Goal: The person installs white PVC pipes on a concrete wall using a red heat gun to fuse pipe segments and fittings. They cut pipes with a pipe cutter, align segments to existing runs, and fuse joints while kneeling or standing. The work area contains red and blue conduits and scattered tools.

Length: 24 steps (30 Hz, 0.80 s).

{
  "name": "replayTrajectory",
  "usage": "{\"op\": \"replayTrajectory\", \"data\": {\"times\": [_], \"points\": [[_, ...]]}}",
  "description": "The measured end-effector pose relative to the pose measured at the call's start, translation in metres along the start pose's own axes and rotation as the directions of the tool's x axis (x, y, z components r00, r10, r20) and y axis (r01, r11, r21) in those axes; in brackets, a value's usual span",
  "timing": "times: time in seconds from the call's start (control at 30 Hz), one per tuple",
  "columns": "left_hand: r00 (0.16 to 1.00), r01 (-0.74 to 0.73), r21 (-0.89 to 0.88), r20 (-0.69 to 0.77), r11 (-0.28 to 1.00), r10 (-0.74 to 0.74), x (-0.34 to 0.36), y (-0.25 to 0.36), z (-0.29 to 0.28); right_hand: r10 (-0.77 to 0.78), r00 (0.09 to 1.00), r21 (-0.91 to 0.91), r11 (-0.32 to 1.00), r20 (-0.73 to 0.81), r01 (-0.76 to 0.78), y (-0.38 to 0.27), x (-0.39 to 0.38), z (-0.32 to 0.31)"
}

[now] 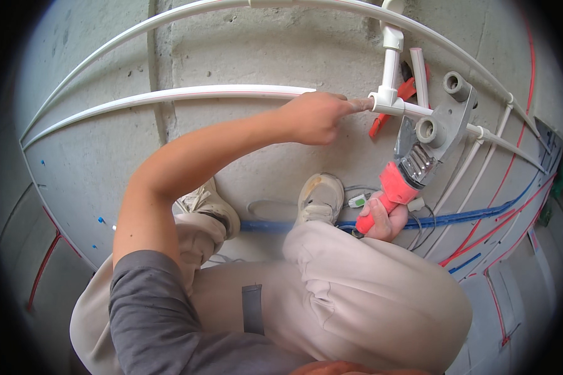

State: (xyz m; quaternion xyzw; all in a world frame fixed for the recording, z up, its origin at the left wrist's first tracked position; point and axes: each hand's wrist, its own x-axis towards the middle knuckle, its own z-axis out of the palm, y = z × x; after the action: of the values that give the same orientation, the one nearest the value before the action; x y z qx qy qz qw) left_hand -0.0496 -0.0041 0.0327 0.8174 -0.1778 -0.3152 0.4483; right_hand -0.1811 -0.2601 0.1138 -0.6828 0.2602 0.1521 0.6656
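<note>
My left hand (pixel 319 119) reaches across with its index finger stretched to the open end of a white tee fitting (pixel 386 98); its other fingers are curled, their undersides hidden. A long white pipe (pixel 219 92) ends beside that hand. My right hand (pixel 388 219) grips the red handle of a pipe welding tool (pixel 399 181), whose grey metal plate (pixel 449 119) carries round sockets (pixel 428 130). The tee joins a short upright pipe (pixel 391 65) and a branch toward the right, behind the tool. A red-orange hand tool (pixel 406 87) lies beside a loose white pipe piece (pixel 420 78).
Curved-looking white pipes (pixel 144 22) cross the concrete floor (pixel 231 50), with more branches (pixel 460 181) at right. Blue lines (pixel 263 226), red lines (pixel 513 215) and grey cable (pixel 422 234) run nearby. My knees and shoes (pixel 319 197) occupy the lower middle.
</note>
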Motion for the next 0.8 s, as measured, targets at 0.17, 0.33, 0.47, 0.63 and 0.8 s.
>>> {"op": "replayTrajectory", "data": {"times": [0.17,0.33,0.47,0.63,0.8], "points": [[0.954,-0.050,-0.094,-0.299,0.994,0.020,-0.005,-0.005,0.002,-0.007,1.000,-0.012,1.000,0.004,0.007,0.007,0.001,-0.002],[0.977,-0.060,-0.300,-0.214,0.952,-0.006,-0.008,0.004,0.006,-0.026,0.999,-0.034,0.999,0.038,0.028,0.013,0.004,-0.006],[0.989,0.103,-0.643,-0.012,0.759,-0.145,0.000,0.010,0.012,-0.027,0.999,0.003,1.000,0.029,0.027,0.014,0.004,-0.004],[0.928,0.267,-0.956,0.222,0.118,-0.300,-0.001,0.010,0.012,-0.068,0.997,-0.050,0.996,0.046,0.071,0.016,0.004,-0.004],[0.901,0.170,-0.461,-0.286,0.871,-0.327,-0.030,0.014,0.008,0.076,0.994,0.018,0.997,0.083,-0.077,0.017,-0.004,-0.006]]}}
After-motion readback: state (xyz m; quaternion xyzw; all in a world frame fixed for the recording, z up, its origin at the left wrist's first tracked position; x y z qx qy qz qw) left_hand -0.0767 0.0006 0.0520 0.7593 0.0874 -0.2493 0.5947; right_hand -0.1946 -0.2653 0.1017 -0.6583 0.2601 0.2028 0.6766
